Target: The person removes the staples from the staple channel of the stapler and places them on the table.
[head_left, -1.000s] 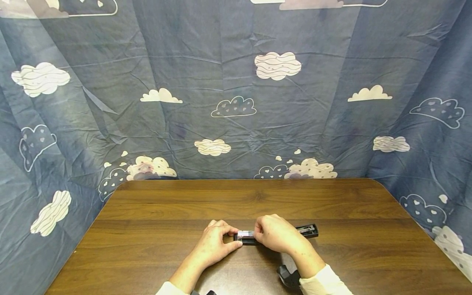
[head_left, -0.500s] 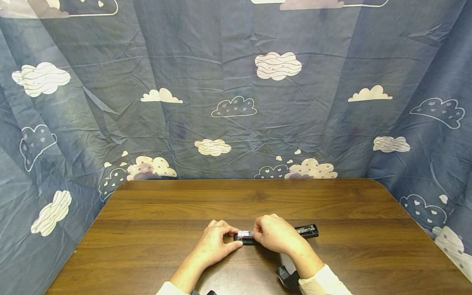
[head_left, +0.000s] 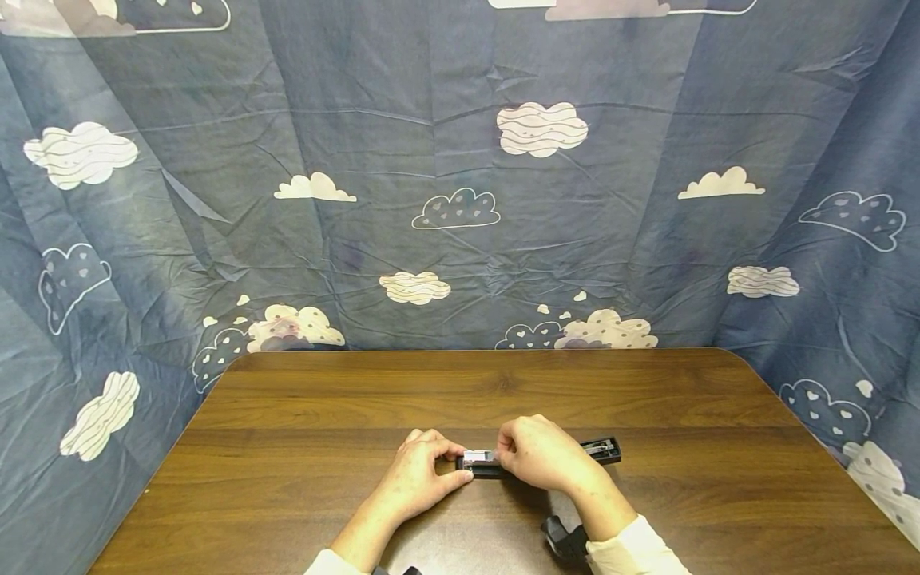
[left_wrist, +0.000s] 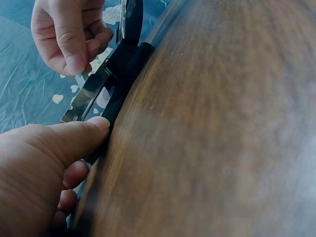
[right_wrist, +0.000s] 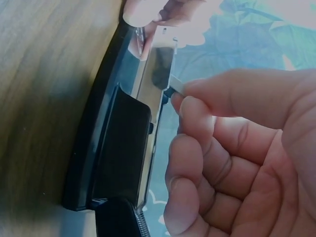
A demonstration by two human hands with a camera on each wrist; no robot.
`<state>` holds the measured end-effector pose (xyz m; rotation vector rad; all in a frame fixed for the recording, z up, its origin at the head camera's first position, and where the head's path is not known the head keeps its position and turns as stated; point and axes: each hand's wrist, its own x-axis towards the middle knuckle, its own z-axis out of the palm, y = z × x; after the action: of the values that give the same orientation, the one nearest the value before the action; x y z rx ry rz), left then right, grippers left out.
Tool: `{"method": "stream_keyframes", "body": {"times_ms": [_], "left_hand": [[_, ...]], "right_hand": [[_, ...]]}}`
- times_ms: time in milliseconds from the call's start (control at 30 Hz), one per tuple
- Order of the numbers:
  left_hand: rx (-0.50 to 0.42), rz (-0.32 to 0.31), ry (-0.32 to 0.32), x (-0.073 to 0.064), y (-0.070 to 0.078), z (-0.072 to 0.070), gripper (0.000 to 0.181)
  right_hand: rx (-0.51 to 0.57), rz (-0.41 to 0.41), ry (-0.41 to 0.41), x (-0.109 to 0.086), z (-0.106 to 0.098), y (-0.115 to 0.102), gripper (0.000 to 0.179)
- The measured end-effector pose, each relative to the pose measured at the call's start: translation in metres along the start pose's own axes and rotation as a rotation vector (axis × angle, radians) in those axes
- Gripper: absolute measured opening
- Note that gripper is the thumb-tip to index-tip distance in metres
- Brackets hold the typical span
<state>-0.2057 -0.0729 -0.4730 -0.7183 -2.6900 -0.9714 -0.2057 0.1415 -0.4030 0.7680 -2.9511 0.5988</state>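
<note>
A black stapler point(head_left: 489, 473) lies on the table with its top cover point(head_left: 604, 450) swung back to the right, baring the metal magazine point(right_wrist: 159, 64). My left hand point(head_left: 418, 476) grips the left end of the stapler's base between thumb and fingers. Over the magazine, my right hand point(head_left: 542, 452) pinches a small strip of staples point(right_wrist: 177, 85) between thumb and index finger. In the right wrist view the strip's lower end meets the magazine's edge; whether it sits inside cannot be told. The right hand hides the stapler's middle in the head view.
The brown wooden table point(head_left: 302, 399) reaches back to a blue cloud-patterned curtain point(head_left: 460, 263), which also hangs at both sides. A black wrist device point(head_left: 564, 540) sits under the right wrist.
The right hand has shifted a few pixels left, then back to the right, over the magazine, still pinching the strip. The left hand and the stapler stay put.
</note>
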Motion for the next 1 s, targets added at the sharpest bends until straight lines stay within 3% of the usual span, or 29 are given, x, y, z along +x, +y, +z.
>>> {"method": "stream_keyframes", "body": {"times_ms": [467, 800, 1000], "left_hand": [[0.007, 0.043, 0.043, 0.0, 0.001, 0.001, 0.027], [0.006, 0.032, 0.039, 0.0, 0.0, 0.001, 0.028], [0.005, 0.025, 0.037, 0.0, 0.001, 0.001, 0.028]], "right_hand": [[0.002, 0.007, 0.029, -0.003, -0.01, 0.0, 0.016], [-0.002, 0.009, 0.037, -0.006, -0.02, -0.001, 0.017], [0.004, 0.009, -0.003, -0.008, -0.022, -0.003, 0.017]]}}
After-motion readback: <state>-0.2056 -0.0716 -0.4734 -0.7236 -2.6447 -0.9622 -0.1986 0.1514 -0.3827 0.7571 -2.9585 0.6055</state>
